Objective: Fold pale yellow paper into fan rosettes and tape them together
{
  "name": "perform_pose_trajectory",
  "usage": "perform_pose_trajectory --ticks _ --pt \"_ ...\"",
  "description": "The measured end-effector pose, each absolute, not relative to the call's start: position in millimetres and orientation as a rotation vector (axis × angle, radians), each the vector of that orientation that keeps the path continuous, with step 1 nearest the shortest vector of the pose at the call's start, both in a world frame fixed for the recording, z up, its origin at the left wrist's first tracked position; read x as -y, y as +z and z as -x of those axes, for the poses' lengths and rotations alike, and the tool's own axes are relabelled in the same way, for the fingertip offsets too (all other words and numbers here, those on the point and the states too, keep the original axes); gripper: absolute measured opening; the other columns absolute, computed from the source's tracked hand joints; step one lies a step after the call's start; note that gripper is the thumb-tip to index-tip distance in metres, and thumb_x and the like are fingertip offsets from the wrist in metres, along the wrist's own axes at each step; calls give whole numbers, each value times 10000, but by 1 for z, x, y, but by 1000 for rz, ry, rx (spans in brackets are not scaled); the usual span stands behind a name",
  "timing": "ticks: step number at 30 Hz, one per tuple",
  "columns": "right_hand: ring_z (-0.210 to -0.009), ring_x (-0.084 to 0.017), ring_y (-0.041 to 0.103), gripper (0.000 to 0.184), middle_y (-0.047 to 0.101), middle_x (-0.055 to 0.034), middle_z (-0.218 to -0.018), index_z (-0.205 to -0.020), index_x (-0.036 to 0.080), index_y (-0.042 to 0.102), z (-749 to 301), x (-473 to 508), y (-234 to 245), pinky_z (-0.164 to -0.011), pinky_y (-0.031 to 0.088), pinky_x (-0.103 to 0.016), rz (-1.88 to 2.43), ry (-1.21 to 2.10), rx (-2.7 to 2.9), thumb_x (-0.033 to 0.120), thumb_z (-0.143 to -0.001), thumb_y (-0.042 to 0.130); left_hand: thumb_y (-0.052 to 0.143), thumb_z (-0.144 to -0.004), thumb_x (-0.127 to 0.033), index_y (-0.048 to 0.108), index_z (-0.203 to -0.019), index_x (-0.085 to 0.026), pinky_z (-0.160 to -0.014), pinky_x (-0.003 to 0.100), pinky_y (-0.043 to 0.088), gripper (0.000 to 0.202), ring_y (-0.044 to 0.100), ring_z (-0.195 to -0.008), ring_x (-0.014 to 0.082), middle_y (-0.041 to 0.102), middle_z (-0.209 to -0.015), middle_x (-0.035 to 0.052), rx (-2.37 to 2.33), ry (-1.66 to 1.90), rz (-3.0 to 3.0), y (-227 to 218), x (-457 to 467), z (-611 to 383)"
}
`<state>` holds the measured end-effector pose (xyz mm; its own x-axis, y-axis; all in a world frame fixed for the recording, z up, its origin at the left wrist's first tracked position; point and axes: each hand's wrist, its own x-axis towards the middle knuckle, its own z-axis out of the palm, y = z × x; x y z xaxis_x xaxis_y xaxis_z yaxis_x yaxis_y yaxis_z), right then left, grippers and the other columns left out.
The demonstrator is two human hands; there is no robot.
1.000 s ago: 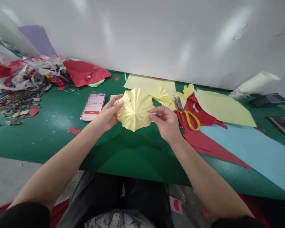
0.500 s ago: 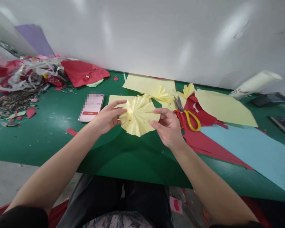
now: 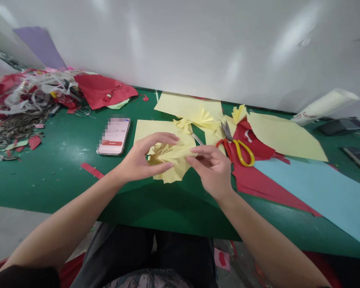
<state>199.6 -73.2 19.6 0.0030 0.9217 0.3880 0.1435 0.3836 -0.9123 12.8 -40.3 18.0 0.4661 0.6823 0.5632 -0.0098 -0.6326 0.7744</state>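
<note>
A pleated pale-yellow paper rosette (image 3: 171,174) is held above the green table, its folds now bunched and tilted. My left hand (image 3: 144,158) curves round its left side, fingers over the top and thumb across the front. At the right edge, my right hand (image 3: 213,166) pinches the paper between thumb and fingers. Just right of that hand lie scissors (image 3: 243,153) with red and yellow handles. Behind the rosette are a flat yellow sheet (image 3: 147,130) and folded yellow paper pieces (image 3: 204,117).
A phone (image 3: 114,136) lies left of my hands. Far left is a heap of white ribbons and cords (image 3: 27,98), beside red paper (image 3: 103,90). On the right are red sheets (image 3: 264,186), a blue sheet (image 3: 315,184) and a white roll (image 3: 327,105). A wall stands behind.
The rosette was spread flat and facing me; now it is tilted and bunched. My left hand has moved from its left edge to wrap over it. My right hand still pinches the right edge.
</note>
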Motion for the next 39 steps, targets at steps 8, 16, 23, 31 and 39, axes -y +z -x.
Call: perform_pose_trajectory --ticks 8,16,23,31,39 --pt "-682 -71 599 164 606 45 -719 -767 252 613 -199 74 16 -625 523 -189 895 706 1541 102 -701 616 632 -704 -121 535 -855 -169 -874 387 458 186 609 -901 163 656 -885 64 -644 1397 -2229 22 44 -17" --pt "-722 -88 603 162 618 31 -765 -851 275 614 -202 72 12 -653 528 -228 836 684 1536 155 -745 589 622 -738 -140 531 -803 -218 -1010 455 302 136 632 -896 146 693 -827 -27 -722 1611 -2601 22 45 -17" --pt "-698 -94 592 181 625 28 -780 -873 271 606 -202 72 16 -641 515 -245 872 602 1575 156 -733 598 671 -689 -133 565 -787 -262 -1020 467 234 194 616 -934 172 702 -796 -115 -742 1762 -2872 22 43 -13" --pt "-748 -93 555 130 562 37 -736 -780 262 569 -204 73 12 -696 473 -247 835 684 1586 145 -731 599 629 -713 -110 579 -758 -248 -1027 450 199 154 595 -965 179 693 -891 -118 -692 1804 -2976 22 46 -9" --pt "-556 -63 488 176 526 75 -617 -898 297 509 -204 69 12 -535 409 -205 855 1121 1325 227 -758 590 560 -783 -132 585 -773 -245 -990 415 245 116 583 -938 147 700 -871 -99 -597 1722 -3019 26 49 -10"
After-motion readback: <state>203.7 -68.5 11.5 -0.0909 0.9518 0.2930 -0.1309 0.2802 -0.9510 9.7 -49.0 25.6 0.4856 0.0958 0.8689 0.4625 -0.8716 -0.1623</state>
